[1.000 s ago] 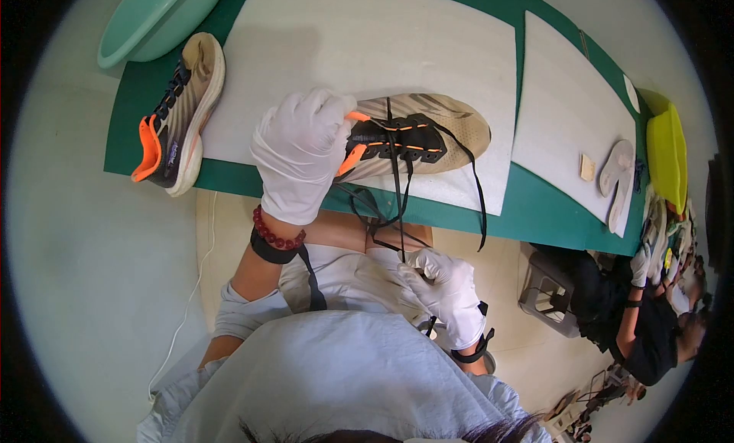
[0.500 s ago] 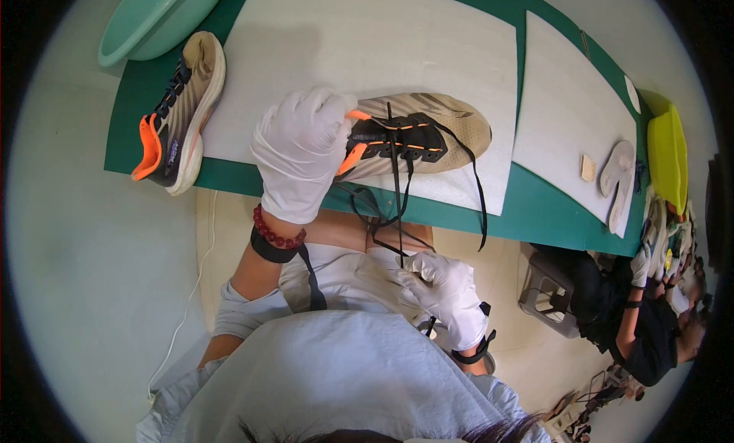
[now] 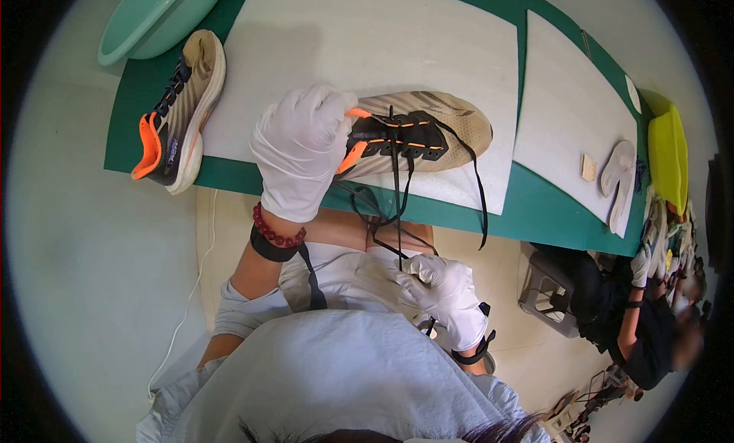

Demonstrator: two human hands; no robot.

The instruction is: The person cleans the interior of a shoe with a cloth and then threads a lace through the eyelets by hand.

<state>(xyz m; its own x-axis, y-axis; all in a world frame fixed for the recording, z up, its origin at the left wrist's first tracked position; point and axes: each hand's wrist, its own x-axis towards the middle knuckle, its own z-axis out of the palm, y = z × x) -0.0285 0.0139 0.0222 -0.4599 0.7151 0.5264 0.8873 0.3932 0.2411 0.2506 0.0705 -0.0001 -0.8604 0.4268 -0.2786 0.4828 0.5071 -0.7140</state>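
A beige sneaker (image 3: 459, 129) with a black tongue and orange collar lies on a white mat (image 3: 367, 30), toe to the right. My left hand (image 3: 302, 149), white-gloved, is closed round its heel end. Black laces (image 3: 397, 191) run from the eyelets over the table edge. Below the edge, my gloved right hand (image 3: 440, 286) pinches the end of a taut lace above my lap. Another loose lace end hangs to the right. The matching sneaker (image 3: 180, 114), laced, stands at the table's left end.
A mint basin (image 3: 153, 22) is at the back left of the green table (image 3: 566, 206). Insoles (image 3: 615, 172) and a small tan block (image 3: 588, 167) lie on a second mat. A yellow-green basin (image 3: 667, 156) and a seated person (image 3: 650, 336) are at the right.
My right hand has moved slightly down, drawing the lace toward my lap. My left hand stays at the heel with almost no movement.
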